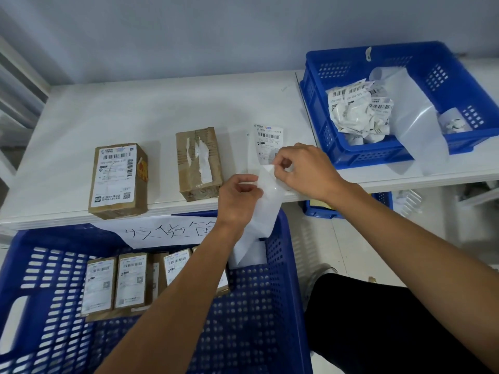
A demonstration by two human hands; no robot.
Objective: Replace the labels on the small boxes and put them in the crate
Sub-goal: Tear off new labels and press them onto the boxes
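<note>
Nearest me, the blue crate (286, 279) holds labelled boxes (129, 282). My left hand (237, 201) pinches the backing paper (266, 211). My right hand (305, 171) pinches the shipping label (268, 140) at its lower edge. Beyond them, a stripped box (198, 163) lies on the table.

Table (81, 117) was white, smooth, matt. Near crate (270, 319) and far crate (445, 66) were blue perforated plastic with a slight sheen. Labelled box (118, 179) and stripped box (199, 163) were brown cardboard under shiny tape; the stripped one had rough torn paper scraps. Label (268, 139) was matt printed paper. Backing sheet (267, 206) was slick, translucent. Crumpled labels (356, 114) were creased paper.
</note>
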